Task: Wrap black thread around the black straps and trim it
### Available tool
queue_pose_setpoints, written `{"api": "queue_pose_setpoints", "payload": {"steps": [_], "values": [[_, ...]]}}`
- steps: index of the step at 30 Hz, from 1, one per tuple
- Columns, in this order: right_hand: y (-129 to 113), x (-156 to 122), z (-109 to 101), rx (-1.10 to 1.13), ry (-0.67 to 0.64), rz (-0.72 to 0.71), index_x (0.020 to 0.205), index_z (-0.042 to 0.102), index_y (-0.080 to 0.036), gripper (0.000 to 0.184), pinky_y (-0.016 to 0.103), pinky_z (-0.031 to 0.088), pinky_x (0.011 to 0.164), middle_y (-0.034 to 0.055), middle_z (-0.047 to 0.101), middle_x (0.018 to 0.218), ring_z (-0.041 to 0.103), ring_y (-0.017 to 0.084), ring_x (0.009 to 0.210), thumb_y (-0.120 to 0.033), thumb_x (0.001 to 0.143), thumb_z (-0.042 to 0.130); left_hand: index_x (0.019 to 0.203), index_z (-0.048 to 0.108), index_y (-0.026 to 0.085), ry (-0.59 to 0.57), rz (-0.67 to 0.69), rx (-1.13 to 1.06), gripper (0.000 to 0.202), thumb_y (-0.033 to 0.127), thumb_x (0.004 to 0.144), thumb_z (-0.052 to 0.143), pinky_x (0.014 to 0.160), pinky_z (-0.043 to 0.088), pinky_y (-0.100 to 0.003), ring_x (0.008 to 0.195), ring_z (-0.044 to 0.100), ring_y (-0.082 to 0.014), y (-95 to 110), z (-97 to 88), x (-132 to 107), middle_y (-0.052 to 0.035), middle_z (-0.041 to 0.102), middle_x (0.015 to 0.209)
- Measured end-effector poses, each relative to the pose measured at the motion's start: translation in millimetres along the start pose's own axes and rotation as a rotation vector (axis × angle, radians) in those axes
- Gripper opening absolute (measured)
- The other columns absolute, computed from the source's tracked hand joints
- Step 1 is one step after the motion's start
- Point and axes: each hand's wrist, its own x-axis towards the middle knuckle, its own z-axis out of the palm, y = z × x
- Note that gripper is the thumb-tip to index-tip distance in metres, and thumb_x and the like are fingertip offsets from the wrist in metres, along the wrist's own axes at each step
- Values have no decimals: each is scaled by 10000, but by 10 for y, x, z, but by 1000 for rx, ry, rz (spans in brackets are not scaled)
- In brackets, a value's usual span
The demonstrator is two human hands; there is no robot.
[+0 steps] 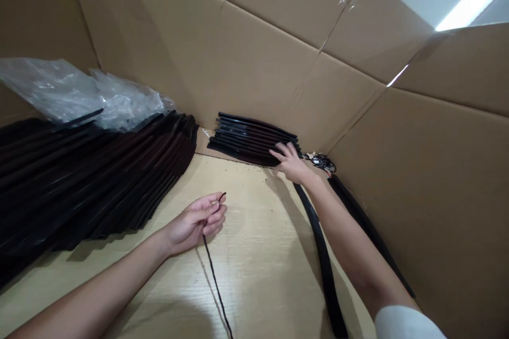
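Pinched in the fingers of my left hand [205,218] is a thin black cord [214,278], its short end poking out above the fingertips and the rest hanging down to the bottom edge. My right hand [292,161] reaches out with its fingers spread, at the lower right end of a stack of short black strips [254,137]. Whether the fingertips touch the stack I cannot tell. Below the right wrist, a long flat black strip [318,238] curves along the table towards me.
A large pile of long black strips [119,180] fills the left, with clear plastic bags [107,98] behind it. Cardboard walls [246,37] enclose the pale wooden table [254,254]. A tangle of small black items [322,161] and another dark strip [369,233] lie along the right wall.
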Motion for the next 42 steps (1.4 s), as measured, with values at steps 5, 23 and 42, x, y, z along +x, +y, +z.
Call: {"api": "queue_pose_setpoints", "payload": {"steps": [5,23,42], "values": [[-50,-364,120,108,-58,228,1084,682,-105,326,400,511,855,166,706,1004,582,257,1007,-79,918,402,812,586,142,108,39,-40,122,198,802,693,581,456,-205,485,396,-53,-13,19,32,55,423,558],[-515,-1691,-101,130,-148,-250,897,630,-167,193,370,454,777,142,674,1023,584,233,979,-84,918,457,663,477,137,391,223,-132,222,35,847,546,351,275,-139,380,326,-22,70,-20,133,60,363,566],[-330,-645,-525,241,-118,566,1234,534,-138,407,302,440,605,96,719,756,670,266,687,-285,858,485,824,610,124,468,543,203,220,217,714,776,479,353,-145,483,396,-58,471,310,237,54,465,531]]}}
